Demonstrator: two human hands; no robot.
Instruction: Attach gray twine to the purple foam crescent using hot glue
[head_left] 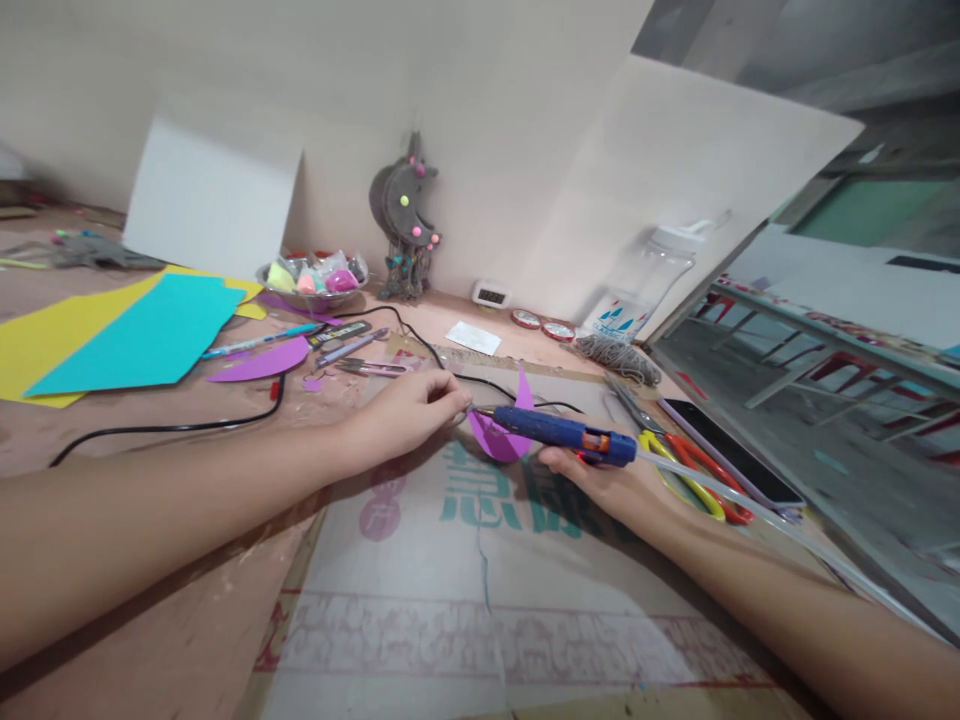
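From my end, head view only. Left hand: thumb and forefinger drawn into a narrow pinch; I cannot make out what, if anything, sits between them. Right hand: fingers wrapped around a dark-blue plastic glue gun with an orange part in its body, nozzle pointing at the left fingertips. A long translucent glue stick trails from its back end.

Purple paper crescent lies beyond the gun, between the hands, over a pale printed board; I cannot tell whether the nozzle touches it.

Writing: the board carries large green Chinese characters, partly covered by the right hand and arm and not safely legible to me; left of them, a round magenta mark, its characters blurred; nearer me, a red ornamental band. Clear plastic bottle with a white lid, by the wall: blue-and-red sail print, lettering below that I read as "CLASSIC", last letters soft. Small white digital clock: digits too small. Flat black case with yellowish marks: label unreadable.

Right side: red-and-yellow-handled scissors just beside a dark-screened phone.
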